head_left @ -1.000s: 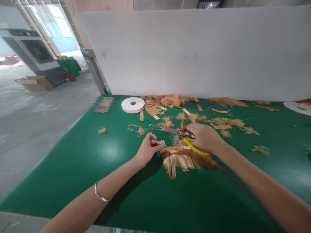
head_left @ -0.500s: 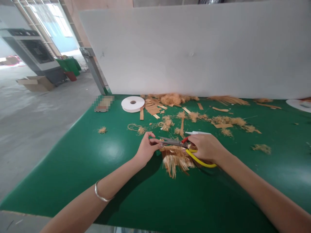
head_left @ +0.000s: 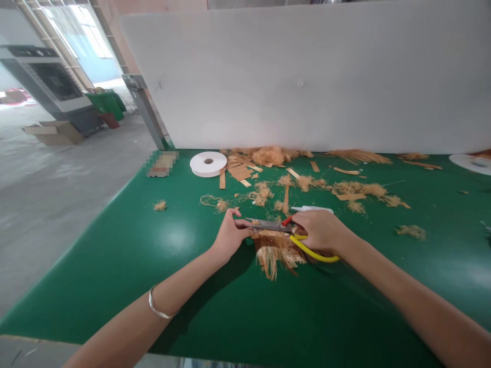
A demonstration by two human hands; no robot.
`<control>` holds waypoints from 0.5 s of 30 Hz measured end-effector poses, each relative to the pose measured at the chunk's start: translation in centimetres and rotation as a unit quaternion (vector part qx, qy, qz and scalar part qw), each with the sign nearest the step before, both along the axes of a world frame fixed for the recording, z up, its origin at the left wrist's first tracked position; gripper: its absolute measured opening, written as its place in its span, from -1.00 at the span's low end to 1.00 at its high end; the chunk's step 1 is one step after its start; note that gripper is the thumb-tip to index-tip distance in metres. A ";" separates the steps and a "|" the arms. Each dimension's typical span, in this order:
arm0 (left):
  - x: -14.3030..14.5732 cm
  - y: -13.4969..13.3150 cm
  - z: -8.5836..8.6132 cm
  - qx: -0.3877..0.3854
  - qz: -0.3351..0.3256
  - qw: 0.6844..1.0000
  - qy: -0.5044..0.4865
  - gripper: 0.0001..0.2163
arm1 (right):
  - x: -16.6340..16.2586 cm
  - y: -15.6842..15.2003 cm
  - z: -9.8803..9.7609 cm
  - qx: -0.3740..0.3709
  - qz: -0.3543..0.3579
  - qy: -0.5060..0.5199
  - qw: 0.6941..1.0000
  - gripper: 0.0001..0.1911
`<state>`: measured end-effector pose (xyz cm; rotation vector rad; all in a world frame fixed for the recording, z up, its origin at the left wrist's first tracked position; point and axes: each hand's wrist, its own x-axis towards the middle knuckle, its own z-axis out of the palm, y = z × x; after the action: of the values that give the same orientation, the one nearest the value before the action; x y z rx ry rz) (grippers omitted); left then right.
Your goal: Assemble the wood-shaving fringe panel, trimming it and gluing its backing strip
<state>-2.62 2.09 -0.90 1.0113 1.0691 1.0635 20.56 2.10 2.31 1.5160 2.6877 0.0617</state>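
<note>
A tan fringed bundle of fibres (head_left: 278, 249) lies on the green table (head_left: 161, 276) between my hands. My left hand (head_left: 229, 236) pinches the left end of its top band, fingers closed. My right hand (head_left: 321, 231) grips scissors (head_left: 268, 225) with red and yellow handles; the yellow loop curves out under the palm. The blades lie closed or nearly closed along the top band, pointing left toward my left fingertips. A silver bangle sits on my left forearm.
A white tape roll (head_left: 208, 164) lies at the back left beside a blurred-out flat item (head_left: 161, 164). Tan strips and fibre scraps (head_left: 307, 181) litter the back half. A white object (head_left: 311, 209) lies behind my right hand. A white panel (head_left: 307, 76) walls the far edge.
The scissors came down from the scraps behind onto the bundle's top band, blades toward my left fingers. Over the last half second both hands hardly moved.
</note>
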 end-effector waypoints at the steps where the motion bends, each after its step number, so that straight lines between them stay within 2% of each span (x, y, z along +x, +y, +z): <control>1: 0.0 0.0 0.1 -0.005 0.001 1.000 0.003 -0.51 | 0.0 0.1 -0.1 -0.001 0.000 0.001 1.000 -0.85; 15: 0.2 -0.1 0.1 -0.005 0.005 1.000 0.019 -0.53 | 0.3 0.0 -0.4 -0.007 -0.002 0.016 1.000 -0.85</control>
<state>-2.47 1.96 -0.75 1.0226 1.1105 1.0489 20.89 2.06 1.87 1.5308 2.7033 0.0184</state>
